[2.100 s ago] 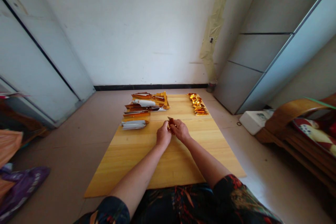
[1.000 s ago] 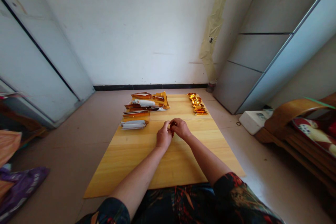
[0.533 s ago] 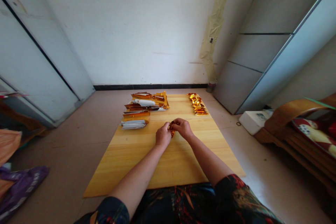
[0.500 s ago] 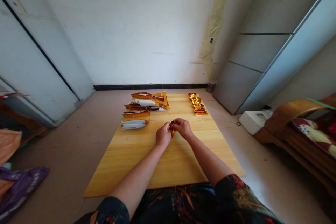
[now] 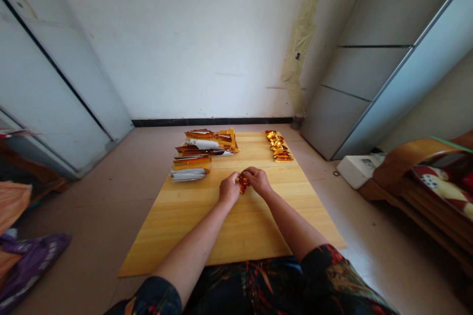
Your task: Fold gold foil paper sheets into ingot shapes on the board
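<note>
Between my hands, above the middle of the wooden table, is a small piece of shiny orange-gold foil. My left hand pinches its left side, and my right hand grips its upper right side with closed fingers. Stacks of flat orange foil sheets and white paper strips lie at the table's back left. A row of folded gold foil pieces sits at the back right.
Beyond the table stands a white wall with a dark baseboard. A tall grey cabinet is at the back right. To the right are a white box and a wooden seat; a purple bag lies at left.
The foil between my hands shows more of its shiny surface and looks turned slightly. Both hands have stayed in nearly the same place.
</note>
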Demonstrator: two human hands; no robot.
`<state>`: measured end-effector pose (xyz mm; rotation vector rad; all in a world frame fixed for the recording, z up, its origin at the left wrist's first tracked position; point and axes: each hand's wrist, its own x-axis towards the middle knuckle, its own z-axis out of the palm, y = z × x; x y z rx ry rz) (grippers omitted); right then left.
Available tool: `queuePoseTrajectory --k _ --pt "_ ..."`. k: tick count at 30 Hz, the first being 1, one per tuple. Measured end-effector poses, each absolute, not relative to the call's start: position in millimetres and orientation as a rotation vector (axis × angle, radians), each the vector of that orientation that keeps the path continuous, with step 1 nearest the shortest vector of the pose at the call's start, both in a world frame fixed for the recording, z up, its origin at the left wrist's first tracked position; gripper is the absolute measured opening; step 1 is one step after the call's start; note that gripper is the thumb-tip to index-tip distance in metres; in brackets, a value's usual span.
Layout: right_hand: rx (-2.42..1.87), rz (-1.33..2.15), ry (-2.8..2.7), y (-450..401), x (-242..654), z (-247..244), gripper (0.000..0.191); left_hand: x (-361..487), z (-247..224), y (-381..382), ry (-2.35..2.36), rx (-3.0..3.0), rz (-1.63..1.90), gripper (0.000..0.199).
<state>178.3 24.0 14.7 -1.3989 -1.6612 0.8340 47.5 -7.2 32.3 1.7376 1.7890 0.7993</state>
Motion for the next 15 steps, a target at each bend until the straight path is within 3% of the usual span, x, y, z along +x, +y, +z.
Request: queuePoseTrajectory --k 15 --pt "-1.456 0.633 -1.869 14.0 169.9 34.9 0.021 48.6 27.1 -5.2 1.779 1.719 0.857 0.019"
